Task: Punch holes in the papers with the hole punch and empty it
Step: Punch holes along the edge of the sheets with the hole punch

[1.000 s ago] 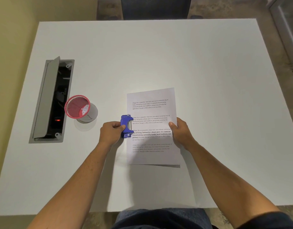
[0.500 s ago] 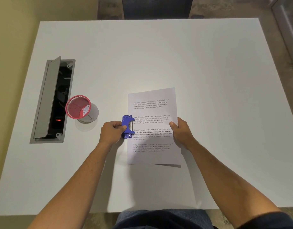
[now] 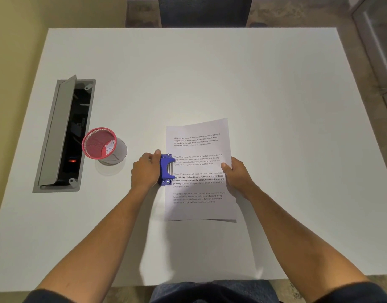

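A printed sheet of paper (image 3: 199, 149) lies on the white table (image 3: 210, 73), a little in front of me. A small blue hole punch (image 3: 166, 169) sits on the paper's left edge at mid-height, its jaws over the margin. My left hand (image 3: 145, 169) grips the punch from the left, thumb on its far end. My right hand (image 3: 237, 174) pinches the paper's right edge, thumb on top. The sheet's near edge is slightly lifted off the table.
A red mesh cup (image 3: 99, 143) with white paper bits inside stands left of the punch. Further left, a grey cable hatch (image 3: 63, 134) is set in the table with its lid raised. A dark chair (image 3: 204, 9) stands beyond the far edge.
My left hand has shifted its hold on the punch, thumb now at its far end. Paper and right hand have hardly moved.
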Motion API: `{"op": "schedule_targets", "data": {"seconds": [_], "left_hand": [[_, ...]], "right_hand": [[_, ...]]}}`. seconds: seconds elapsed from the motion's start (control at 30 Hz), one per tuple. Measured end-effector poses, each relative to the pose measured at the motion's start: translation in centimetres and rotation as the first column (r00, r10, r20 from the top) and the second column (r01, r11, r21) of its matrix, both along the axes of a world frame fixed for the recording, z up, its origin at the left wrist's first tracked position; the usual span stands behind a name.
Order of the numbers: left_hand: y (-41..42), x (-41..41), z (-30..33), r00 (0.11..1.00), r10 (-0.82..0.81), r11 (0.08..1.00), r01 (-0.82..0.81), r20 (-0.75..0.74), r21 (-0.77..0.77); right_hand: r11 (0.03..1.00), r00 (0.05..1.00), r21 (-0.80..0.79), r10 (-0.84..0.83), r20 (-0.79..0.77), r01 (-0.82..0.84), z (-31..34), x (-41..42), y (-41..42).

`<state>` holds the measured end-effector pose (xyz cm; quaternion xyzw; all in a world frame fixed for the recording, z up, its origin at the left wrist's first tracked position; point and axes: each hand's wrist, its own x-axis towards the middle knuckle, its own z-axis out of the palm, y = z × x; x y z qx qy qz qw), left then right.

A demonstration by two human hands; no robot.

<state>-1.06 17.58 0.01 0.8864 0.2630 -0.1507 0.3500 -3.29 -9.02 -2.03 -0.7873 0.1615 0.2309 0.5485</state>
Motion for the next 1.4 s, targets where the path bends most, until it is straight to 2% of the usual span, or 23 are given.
{"op": "schedule_targets", "data": {"seconds": [0.2, 0.6, 0.73, 1.0, 1.4], "left_hand": [[-1.0, 1.2, -0.8, 0.991, -0.125, 0.958, 0.135, -0.053, 0.253], [-0.9, 1.5, -3.2, 0.956, -0.262, 0.888, 0.186, 0.129, 0.420], [-0.6, 1.5, -3.4, 0.944, -0.304, 0.849, 0.207, 0.131, 0.485], [-0.5, 1.6, -3.8, 0.939, -0.336, 0.804, 0.243, 0.078, 0.542], [-0.5, 1.8, -3.8, 0.949, -0.297, 0.841, 0.209, 0.102, 0.500]], "right_hand": [[1.000, 1.000, -0.013, 0.007, -0.009, -0.007, 0.1, 0.2, 0.2], [1.000, 0.999, -0.018, -0.024, -0.029, 0.023, 0.2, 0.5, 0.5], [0.999, 0.998, -0.030, -0.042, -0.040, 0.041, -0.2, 0.5, 0.6], [0.996, 0.999, -0.090, -0.028, -0.045, 0.024, -0.9, 0.4, 0.4], [0.996, 0.999, -0.077, -0.046, -0.026, 0.044, -0.7, 0.4, 0.5]]}}
